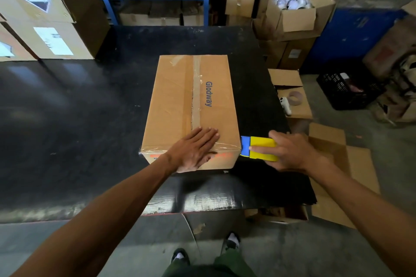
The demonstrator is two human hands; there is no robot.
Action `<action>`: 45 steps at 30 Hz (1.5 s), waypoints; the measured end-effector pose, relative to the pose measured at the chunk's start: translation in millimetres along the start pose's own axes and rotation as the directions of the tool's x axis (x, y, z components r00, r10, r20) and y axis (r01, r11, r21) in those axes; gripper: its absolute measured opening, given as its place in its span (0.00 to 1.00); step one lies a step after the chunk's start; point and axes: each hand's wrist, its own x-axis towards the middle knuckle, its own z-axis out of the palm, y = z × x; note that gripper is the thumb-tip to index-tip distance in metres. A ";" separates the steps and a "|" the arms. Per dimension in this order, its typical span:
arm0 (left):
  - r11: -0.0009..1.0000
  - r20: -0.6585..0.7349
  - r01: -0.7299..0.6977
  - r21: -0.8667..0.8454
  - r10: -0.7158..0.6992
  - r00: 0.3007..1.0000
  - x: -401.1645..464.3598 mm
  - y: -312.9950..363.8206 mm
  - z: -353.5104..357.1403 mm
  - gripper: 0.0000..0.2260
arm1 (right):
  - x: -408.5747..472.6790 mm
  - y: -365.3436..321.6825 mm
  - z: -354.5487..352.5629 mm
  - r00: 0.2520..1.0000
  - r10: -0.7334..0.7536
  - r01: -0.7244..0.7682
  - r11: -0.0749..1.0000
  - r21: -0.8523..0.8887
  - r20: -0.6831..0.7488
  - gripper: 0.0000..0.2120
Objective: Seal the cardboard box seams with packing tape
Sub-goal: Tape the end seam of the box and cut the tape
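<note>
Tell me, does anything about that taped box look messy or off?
Slightly. The clear tape along the cardboard box centre seam looks wrinkled, especially toward the far end. Otherwise the box sits flat and looks undamaged.

You can read one word — "Glodway" [209, 94], printed in blue on the top of the cardboard box [171, 101], running lengthwise just right of the taped centre seam. Orange print on that box's near face, under your left hand [195, 150], is too covered and blurred to make out. White labels [53, 40] on the stacked cartons [27, 36] at the far left carry print — too small to read.
</note>
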 end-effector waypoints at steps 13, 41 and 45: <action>0.996 -0.107 0.061 0.067 -0.053 0.993 31.5 21.6 -6.5 0.34 | 4.7 -17.4 34.0 0.996 0.049 -0.053 0.997 -0.054 -0.081 0.25; 0.683 0.380 0.718 -0.134 -0.633 0.674 67.6 48.4 -24.1 0.49 | 82.7 39.4 -19.5 0.808 0.520 -0.398 0.829 0.393 -0.277 0.25; 0.779 0.373 0.598 -0.189 -0.506 0.778 10.8 11.3 -32.9 0.53 | 105.4 29.7 -28.3 0.749 0.591 -0.419 0.772 0.477 -0.300 0.25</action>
